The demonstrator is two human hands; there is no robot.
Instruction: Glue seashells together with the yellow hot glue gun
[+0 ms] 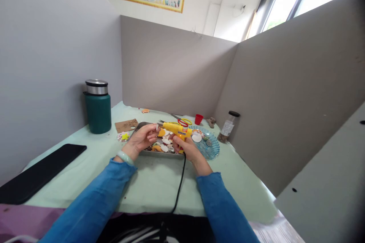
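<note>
My right hand [185, 148] is closed around the handle of a yellow glue gun [176, 130], whose nozzle points left. Its black cord [179, 186] runs down toward me. My left hand [144, 138] pinches a small pale piece [156, 126] right at the nozzle tip. Both hands hover over a metal tray [159, 153] filled with several shells and small flat pieces. Just right of the tray lies a blue glass plate [212, 146] holding a white disc and small decorations.
A green flask [97, 108] stands at the left, with a brown card [126, 125] and a flower cutout [123, 136] beside it. A black pad [40, 172] lies front left. Scissors [182, 121], a red cup [199, 119] and a jar [228, 126] sit behind. Grey partitions enclose the table.
</note>
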